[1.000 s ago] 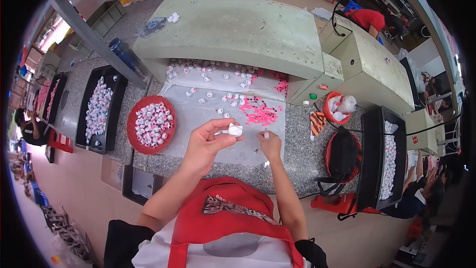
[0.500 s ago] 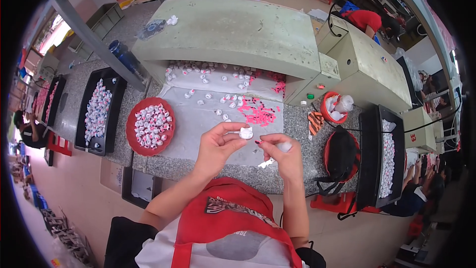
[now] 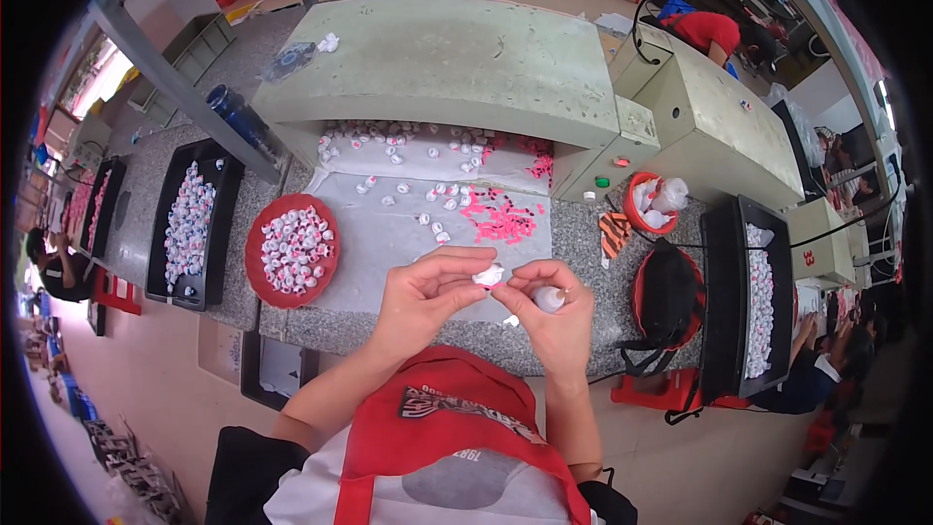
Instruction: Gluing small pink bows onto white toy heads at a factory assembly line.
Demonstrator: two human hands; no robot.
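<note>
My left hand [image 3: 425, 294] is closed, pinching a small white rounded piece [image 3: 488, 275] between thumb and fingertips. Against its lower edge, the thumb and finger of my right hand [image 3: 556, 321] press a tiny dark pink piece, mostly hidden by the fingertips. A small translucent white bottle [image 3: 550, 298] is tucked in the same right hand. Beyond my hands, loose pink pieces [image 3: 505, 219] lie spread on a white sheet [image 3: 374, 233], with several white pieces [image 3: 439, 233] beside them. A red scalloped bowl [image 3: 255, 277] full of white-and-pink pieces stands left of my hands.
A pale green metal housing [image 3: 437, 49] spans the bench, with more pieces under it. Black trays [image 3: 219, 233] of pieces stand left and right. At right are a red cup with bottles [image 3: 641, 219], an orange-black striped scrap [image 3: 614, 235] and a black bag [image 3: 669, 297]. Other people work nearby.
My hands have come together. The right hand has moved up and left, bringing the tiny pink piece against the white piece in my left hand.
</note>
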